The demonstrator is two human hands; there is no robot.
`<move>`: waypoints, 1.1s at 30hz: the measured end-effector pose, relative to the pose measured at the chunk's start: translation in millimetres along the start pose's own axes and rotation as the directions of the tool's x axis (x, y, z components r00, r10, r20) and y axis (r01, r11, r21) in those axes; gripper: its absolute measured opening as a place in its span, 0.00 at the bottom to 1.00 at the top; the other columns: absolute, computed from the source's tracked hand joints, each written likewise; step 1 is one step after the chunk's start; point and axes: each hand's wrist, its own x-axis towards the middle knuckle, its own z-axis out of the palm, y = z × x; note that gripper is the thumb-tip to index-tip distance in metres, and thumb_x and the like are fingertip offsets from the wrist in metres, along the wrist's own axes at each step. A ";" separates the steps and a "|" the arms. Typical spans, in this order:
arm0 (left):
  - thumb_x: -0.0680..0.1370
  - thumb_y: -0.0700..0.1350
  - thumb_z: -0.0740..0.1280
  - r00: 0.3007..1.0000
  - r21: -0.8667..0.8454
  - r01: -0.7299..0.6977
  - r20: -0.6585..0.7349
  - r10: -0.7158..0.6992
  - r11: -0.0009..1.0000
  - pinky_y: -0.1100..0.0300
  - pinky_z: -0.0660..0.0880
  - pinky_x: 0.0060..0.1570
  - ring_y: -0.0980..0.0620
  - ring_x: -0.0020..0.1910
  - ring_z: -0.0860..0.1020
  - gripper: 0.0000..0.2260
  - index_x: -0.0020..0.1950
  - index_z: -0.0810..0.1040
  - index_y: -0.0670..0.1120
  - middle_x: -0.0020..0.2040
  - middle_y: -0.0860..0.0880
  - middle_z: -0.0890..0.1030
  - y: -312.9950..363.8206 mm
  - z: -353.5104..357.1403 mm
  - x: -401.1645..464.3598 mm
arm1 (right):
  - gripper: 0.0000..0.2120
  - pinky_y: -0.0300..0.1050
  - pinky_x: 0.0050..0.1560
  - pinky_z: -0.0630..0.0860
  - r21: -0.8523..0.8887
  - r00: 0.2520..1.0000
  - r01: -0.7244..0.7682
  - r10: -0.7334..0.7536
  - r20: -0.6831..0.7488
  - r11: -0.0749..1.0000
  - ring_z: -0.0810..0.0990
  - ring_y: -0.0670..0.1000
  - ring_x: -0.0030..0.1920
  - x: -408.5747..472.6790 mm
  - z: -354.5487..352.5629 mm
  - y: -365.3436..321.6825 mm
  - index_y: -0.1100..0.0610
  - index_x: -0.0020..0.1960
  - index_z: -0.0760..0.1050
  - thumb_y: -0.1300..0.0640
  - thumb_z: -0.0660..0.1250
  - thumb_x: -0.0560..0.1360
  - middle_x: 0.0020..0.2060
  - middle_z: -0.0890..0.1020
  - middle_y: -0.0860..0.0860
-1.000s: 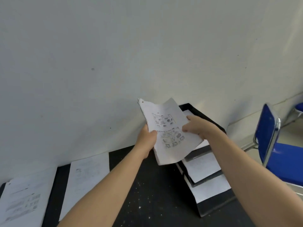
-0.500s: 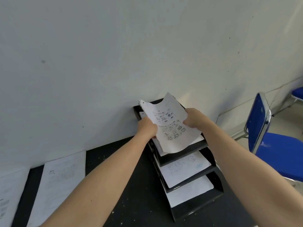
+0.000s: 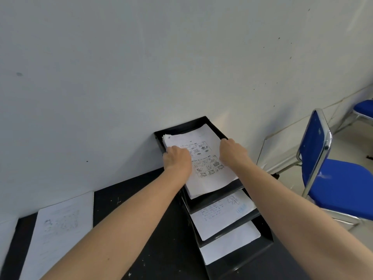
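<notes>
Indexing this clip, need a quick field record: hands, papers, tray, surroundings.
left hand: grips left edge of paper stack
right hand: grips the stack's right edge
paper stack: printed worksheets, in top tier
tray: black, three tiers, against wall; both lower tiers hold papers
table: black, loose sheet at left
chair: blue, right of table

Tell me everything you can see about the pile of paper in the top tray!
The pile of paper is white, several sheets thick, with small black-and-white cartoon pictures and print on the top sheet. It lies nearly flat in the top tray of a black rack, its near end sticking out over the front. The left hand holds its left edge, the right hand its right edge.
</notes>
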 end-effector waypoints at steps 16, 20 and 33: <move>0.84 0.56 0.57 0.973 -0.207 -0.199 -0.156 0.168 0.958 0.47 0.72 0.62 0.40 0.66 0.73 0.20 0.69 0.74 0.45 0.68 0.41 0.73 -95.3 -30.8 -53.7 | 0.22 0.57 0.68 0.68 0.024 0.967 0.235 -0.232 -0.105 0.972 0.72 0.60 0.71 -66.0 -32.3 -122.2 0.57 0.74 0.71 0.47 0.59 0.84 0.71 0.73 0.56; 0.85 0.56 0.56 0.971 -0.191 -0.111 -0.231 0.065 0.975 0.46 0.75 0.59 0.41 0.64 0.74 0.21 0.71 0.73 0.45 0.67 0.42 0.74 -181.5 -38.5 -85.3 | 0.22 0.56 0.67 0.69 0.123 0.921 0.360 -0.331 -0.206 0.925 0.74 0.60 0.69 -101.7 -31.6 -212.9 0.56 0.74 0.72 0.49 0.59 0.84 0.69 0.76 0.56; 0.84 0.58 0.56 0.891 -0.396 0.397 -0.049 -0.450 0.828 0.45 0.73 0.63 0.41 0.68 0.71 0.25 0.75 0.68 0.43 0.72 0.42 0.70 -471.8 194.7 -158.7 | 0.23 0.52 0.59 0.77 0.353 0.908 0.309 -0.384 0.166 0.883 0.80 0.59 0.62 -161.9 220.8 -393.6 0.60 0.74 0.70 0.48 0.63 0.84 0.66 0.79 0.58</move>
